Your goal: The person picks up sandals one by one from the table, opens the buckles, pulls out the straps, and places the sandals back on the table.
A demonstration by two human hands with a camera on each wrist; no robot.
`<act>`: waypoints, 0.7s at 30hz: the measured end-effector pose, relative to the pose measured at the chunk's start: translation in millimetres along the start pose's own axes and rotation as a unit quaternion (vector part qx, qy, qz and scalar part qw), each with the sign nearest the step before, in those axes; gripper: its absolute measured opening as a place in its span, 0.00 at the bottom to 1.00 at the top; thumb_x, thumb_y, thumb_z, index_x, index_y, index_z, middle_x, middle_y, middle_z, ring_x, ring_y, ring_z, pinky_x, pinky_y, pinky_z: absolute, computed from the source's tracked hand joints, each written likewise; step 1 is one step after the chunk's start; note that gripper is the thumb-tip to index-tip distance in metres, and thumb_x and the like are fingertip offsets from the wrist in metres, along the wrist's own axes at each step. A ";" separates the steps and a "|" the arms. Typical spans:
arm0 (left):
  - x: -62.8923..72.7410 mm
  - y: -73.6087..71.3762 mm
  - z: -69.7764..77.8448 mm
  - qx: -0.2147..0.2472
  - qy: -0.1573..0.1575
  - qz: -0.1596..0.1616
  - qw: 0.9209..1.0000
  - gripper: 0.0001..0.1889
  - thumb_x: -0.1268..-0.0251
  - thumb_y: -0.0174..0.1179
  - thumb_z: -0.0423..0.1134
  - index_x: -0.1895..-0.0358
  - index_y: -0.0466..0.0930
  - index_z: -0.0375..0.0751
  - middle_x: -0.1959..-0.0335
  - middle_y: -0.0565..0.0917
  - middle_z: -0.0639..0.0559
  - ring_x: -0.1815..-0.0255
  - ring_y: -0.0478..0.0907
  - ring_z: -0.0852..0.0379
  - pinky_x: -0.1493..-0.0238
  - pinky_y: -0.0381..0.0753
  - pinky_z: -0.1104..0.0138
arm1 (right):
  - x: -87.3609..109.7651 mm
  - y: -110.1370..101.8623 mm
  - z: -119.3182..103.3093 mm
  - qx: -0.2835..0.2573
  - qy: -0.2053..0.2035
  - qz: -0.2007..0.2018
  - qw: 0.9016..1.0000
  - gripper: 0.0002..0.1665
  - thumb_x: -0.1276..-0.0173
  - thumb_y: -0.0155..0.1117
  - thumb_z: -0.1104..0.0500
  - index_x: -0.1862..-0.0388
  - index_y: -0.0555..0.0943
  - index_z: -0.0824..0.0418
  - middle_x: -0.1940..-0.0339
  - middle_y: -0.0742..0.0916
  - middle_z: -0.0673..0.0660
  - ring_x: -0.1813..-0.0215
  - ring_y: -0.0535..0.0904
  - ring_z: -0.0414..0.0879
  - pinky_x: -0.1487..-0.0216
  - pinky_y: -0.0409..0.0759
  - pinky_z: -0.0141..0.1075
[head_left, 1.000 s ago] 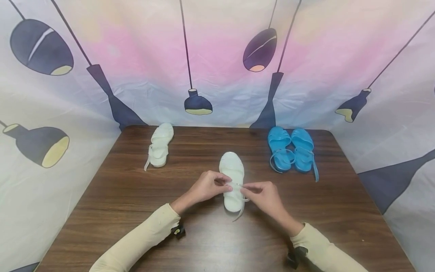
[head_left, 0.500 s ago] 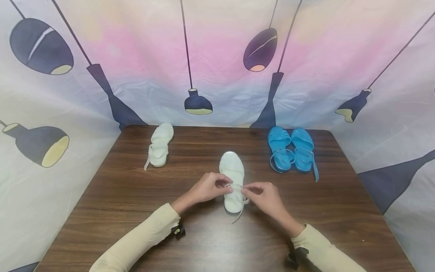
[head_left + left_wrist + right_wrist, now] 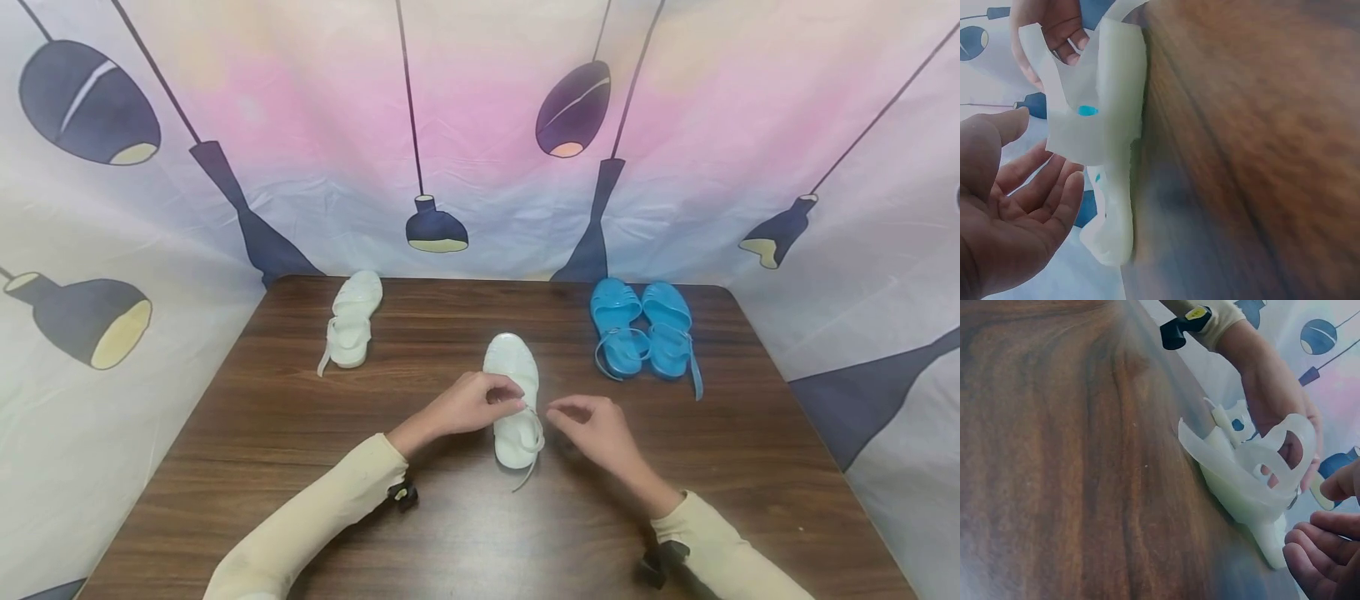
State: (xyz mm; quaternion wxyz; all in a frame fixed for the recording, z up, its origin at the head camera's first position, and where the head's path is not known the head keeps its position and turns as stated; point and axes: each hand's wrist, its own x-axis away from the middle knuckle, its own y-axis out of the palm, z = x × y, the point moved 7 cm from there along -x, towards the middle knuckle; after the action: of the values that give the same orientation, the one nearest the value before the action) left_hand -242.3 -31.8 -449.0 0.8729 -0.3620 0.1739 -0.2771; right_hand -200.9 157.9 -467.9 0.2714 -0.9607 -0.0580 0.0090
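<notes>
A white jelly sandal stands on the table, toe pointing away, its thin ankle strap looped at the right side with a loose end behind the heel. My left hand reaches over the sandal's middle, fingertips at the strap; in the left wrist view its thumb stands apart from the fingers. To the right, my right hand is clear of the sandal, thumb and fingers loosely bent with nothing between them. A small metal buckle shows on the strap near the left fingertips in the right wrist view.
Another white sandal stands at the table's back left. Two blue sandals stand side by side at the back right. The brown wooden table meets a printed cloth backdrop along its far edge.
My right hand has let go of the strap and drawn back a little to the right. My left hand has shifted slightly right over the sandal.
</notes>
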 end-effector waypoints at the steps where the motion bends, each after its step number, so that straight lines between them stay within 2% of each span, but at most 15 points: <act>1: -2.5 1.3 0.4 0.002 0.003 -0.005 1.000 0.12 0.28 0.64 0.47 0.51 0.88 0.45 0.60 0.89 0.58 0.61 0.81 0.65 0.55 0.81 0.69 | 0.1 1.1 0.8 -0.001 0.004 -0.004 1.000 0.12 0.33 0.73 0.54 0.54 0.90 0.57 0.65 0.91 0.53 0.73 0.84 0.48 0.71 0.83 0.38; 5: -10.9 7.6 1.3 0.011 0.018 -0.028 0.999 0.12 0.26 0.62 0.48 0.51 0.88 0.46 0.59 0.89 0.58 0.59 0.81 0.65 0.54 0.81 0.69 | 0.6 6.6 5.5 -0.008 0.023 -0.016 1.000 0.12 0.33 0.73 0.55 0.53 0.89 0.58 0.67 0.90 0.52 0.73 0.85 0.47 0.72 0.83 0.38; 8: -14.7 11.5 0.4 0.019 0.023 -0.046 0.999 0.12 0.27 0.64 0.48 0.52 0.89 0.45 0.58 0.89 0.57 0.57 0.82 0.65 0.51 0.81 0.69 | 1.2 10.1 8.5 -0.012 0.033 -0.021 0.999 0.12 0.32 0.72 0.55 0.53 0.89 0.58 0.66 0.90 0.52 0.71 0.85 0.46 0.71 0.83 0.38; 15: -17.9 17.5 -3.2 0.062 0.012 -0.098 0.993 0.13 0.32 0.68 0.47 0.52 0.89 0.43 0.56 0.90 0.56 0.52 0.85 0.64 0.48 0.81 0.70 | 2.5 14.9 11.8 -0.023 0.040 -0.031 0.998 0.12 0.31 0.72 0.55 0.53 0.89 0.59 0.60 0.91 0.55 0.69 0.87 0.44 0.69 0.85 0.37; 21: -19.3 17.8 -3.7 0.090 0.026 -0.129 0.987 0.14 0.34 0.71 0.43 0.50 0.89 0.40 0.55 0.90 0.54 0.53 0.84 0.64 0.49 0.82 0.70 | 0.8 18.4 14.9 -0.029 0.041 -0.043 0.998 0.12 0.31 0.72 0.54 0.53 0.89 0.58 0.59 0.91 0.56 0.68 0.88 0.45 0.67 0.86 0.38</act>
State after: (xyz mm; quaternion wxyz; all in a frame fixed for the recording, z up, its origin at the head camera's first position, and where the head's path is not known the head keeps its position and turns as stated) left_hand -253.0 -11.6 -462.5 0.8541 -0.2940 0.1225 -0.4112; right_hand -198.9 150.2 -490.2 0.2459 -0.9643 -0.0884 -0.0436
